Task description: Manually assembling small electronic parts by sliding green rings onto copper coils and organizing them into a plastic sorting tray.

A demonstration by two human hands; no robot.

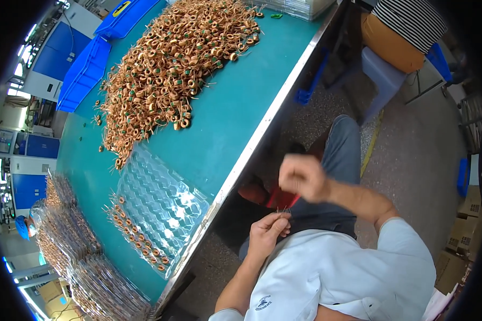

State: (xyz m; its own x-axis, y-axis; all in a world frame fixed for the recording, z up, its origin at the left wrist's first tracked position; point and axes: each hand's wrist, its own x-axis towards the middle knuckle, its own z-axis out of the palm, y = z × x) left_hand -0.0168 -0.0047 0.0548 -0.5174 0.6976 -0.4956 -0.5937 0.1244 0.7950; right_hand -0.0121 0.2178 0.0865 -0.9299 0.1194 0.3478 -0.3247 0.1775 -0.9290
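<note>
Two hands work a small coil over the lap, beside the green table [225, 134].

The left hand [268, 231] is pinched shut on a small wire-legged coil [284, 212], thin leads poking up, held off the table's metal edge above the person's knees. The right hand [302, 176], blurred, hovers just above it, fingers curled; whether it grips anything I cannot tell. On the table lie a big heap of copper coils [171, 69] and, nearer the edge, a clear blister tray [160, 203] with one row filled.
</note>
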